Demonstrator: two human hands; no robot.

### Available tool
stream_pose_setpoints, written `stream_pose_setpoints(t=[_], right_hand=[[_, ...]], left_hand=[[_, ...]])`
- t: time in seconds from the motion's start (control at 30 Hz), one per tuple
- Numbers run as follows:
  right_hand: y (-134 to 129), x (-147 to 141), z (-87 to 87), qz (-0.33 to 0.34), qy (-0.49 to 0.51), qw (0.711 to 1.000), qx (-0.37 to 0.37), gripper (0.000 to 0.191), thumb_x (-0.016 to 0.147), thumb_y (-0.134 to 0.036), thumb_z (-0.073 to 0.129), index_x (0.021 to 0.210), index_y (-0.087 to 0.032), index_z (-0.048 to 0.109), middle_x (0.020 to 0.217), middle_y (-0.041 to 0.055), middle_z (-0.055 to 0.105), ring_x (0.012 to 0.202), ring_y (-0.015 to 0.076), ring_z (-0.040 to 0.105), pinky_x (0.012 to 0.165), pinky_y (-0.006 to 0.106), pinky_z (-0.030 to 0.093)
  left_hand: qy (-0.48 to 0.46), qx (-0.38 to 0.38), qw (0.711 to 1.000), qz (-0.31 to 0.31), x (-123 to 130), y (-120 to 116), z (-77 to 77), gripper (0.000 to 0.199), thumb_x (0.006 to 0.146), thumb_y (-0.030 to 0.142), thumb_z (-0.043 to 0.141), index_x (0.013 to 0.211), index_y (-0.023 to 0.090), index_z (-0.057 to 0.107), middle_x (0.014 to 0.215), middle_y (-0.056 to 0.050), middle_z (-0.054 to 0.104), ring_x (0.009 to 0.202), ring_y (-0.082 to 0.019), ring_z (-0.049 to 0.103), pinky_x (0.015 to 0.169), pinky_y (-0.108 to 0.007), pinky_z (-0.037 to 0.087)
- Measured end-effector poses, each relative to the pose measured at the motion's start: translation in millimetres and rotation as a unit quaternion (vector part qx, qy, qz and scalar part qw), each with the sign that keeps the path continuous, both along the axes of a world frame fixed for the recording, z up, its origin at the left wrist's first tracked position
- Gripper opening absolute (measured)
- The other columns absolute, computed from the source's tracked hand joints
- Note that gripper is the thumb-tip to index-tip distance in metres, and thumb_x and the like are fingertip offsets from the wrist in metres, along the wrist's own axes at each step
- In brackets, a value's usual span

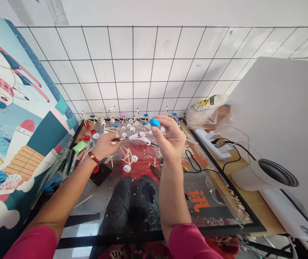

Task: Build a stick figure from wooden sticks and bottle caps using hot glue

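Observation:
My right hand (172, 138) is raised over the table, pinching a bright blue oval piece (154, 122) between thumb and fingers. To its left, my left hand (105, 144) is closed around a short wooden stick (123, 139) with a dark part at the fingers. The stick's end points toward the tip of a white glue gun (137, 136), which neither hand holds. Below it stands a small stick frame (127, 156) with white cap wheels.
Behind my hands are several stick models (112, 126) with coloured tops. Red caps (87, 137), loose sticks and pliers (155, 170) lie about. On the right are a power strip (210, 144), cables and a white cylinder (247, 175). An illustrated panel (30, 144) borders the left.

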State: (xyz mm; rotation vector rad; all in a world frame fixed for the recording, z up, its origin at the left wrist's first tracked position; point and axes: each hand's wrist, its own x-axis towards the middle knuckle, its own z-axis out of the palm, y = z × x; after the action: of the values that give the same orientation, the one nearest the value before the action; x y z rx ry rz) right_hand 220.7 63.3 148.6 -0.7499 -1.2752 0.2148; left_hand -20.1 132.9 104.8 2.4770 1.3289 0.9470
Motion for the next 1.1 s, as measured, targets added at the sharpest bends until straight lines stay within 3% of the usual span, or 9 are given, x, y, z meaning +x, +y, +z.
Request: stream_pose_setpoints(t=[0.1,0.2,0.33,0.53,0.77,0.9,1.0,1.1], right_hand=[[1,-1,-0.3,-0.003,-0.007,1.000,-0.001,0.012,0.087,-0.030,0.073,0.099,-0.028,0.073,0.107,0.0026,0.074,0.108,0.0202,0.068,0.100,0.046,0.055],[1,-1,-0.7,-0.009,-0.014,1.000,-0.002,0.012,0.088,-0.029,0.073,0.099,-0.028,0.073,0.107,0.0024,0.074,0.108,0.0196,0.068,0.100,0.045,0.056],[0,1,-0.7,-0.002,-0.015,1.000,0.008,0.012,0.088,-0.026,0.073,0.100,-0.028,0.073,0.108,0.0023,0.074,0.108,0.0195,0.068,0.101,0.044,0.055],[0,2,0.1,0.001,-0.012,1.000,0.009,0.013,0.088,-0.026,0.073,0.101,-0.029,0.073,0.108,0.0024,0.074,0.109,0.0203,0.068,0.100,0.045,0.055],[-1,2,-0.3,-0.019,-0.030,0.999,-0.001,0.013,0.089,-0.030,0.073,0.102,-0.029,0.073,0.109,0.0020,0.074,0.109,0.0204,0.069,0.099,0.045,0.056],[-1,1,-0.1,-0.012,-0.032,0.999,-0.002,0.013,0.088,-0.028,0.073,0.102,-0.030,0.073,0.109,0.0015,0.074,0.108,0.0198,0.069,0.100,0.045,0.056],[-2,1,-0.1,-0.009,-0.032,0.999,-0.003,0.014,0.088,-0.027,0.074,0.101,-0.030,0.073,0.108,0.0013,0.075,0.108,0.0201,0.069,0.101,0.046,0.056],[-3,0,0.5,-0.003,-0.025,1.000,0.002,0.014,0.088,-0.026,0.074,0.101,-0.030,0.074,0.107,0.0016,0.075,0.107,0.0207,0.069,0.102,0.046,0.055]], left_hand=[[-0.042,-0.006,0.996,0.084,4,-5,-16.0,0.023,0.083,0.041,0.062,0.080,0.021,0.073,0.078,-0.005,0.078,0.073,-0.020,0.072,0.069,-0.028,0.053],[-0.092,-0.033,0.988,0.118,9,-6,-33.3,0.026,0.081,0.043,0.061,0.081,0.020,0.073,0.078,-0.006,0.078,0.071,-0.020,0.071,0.070,-0.029,0.055],[-0.148,-0.073,0.979,0.117,12,-5,-48.2,0.029,0.079,0.042,0.061,0.083,0.017,0.073,0.082,-0.008,0.079,0.072,-0.021,0.073,0.071,-0.030,0.057],[-0.165,-0.095,0.974,0.121,9,-3,-57.8,0.028,0.078,0.042,0.063,0.081,0.017,0.074,0.080,-0.007,0.079,0.071,-0.020,0.073,0.069,-0.030,0.059],[-0.179,-0.104,0.973,0.099,8,-2,-74.5,0.030,0.078,0.043,0.066,0.089,0.016,0.076,0.091,-0.010,0.079,0.078,-0.022,0.074,0.075,-0.034,0.061],[-0.147,-0.117,0.982,0.029,-3,-4,-63.4,0.045,0.076,0.046,0.072,0.111,0.018,0.074,0.111,-0.012,0.076,0.092,-0.024,0.073,0.083,-0.037,0.062],[-0.074,-0.114,0.990,-0.026,-15,-8,-39.1,0.067,0.074,0.047,0.077,0.135,0.023,0.064,0.138,-0.012,0.064,0.122,-0.030,0.064,0.102,-0.043,0.056],[-0.046,-0.114,0.992,-0.016,-26,-14,-16.3,0.076,0.075,0.046,0.078,0.144,0.026,0.055,0.148,-0.010,0.057,0.133,-0.032,0.057,0.111,-0.046,0.050]])
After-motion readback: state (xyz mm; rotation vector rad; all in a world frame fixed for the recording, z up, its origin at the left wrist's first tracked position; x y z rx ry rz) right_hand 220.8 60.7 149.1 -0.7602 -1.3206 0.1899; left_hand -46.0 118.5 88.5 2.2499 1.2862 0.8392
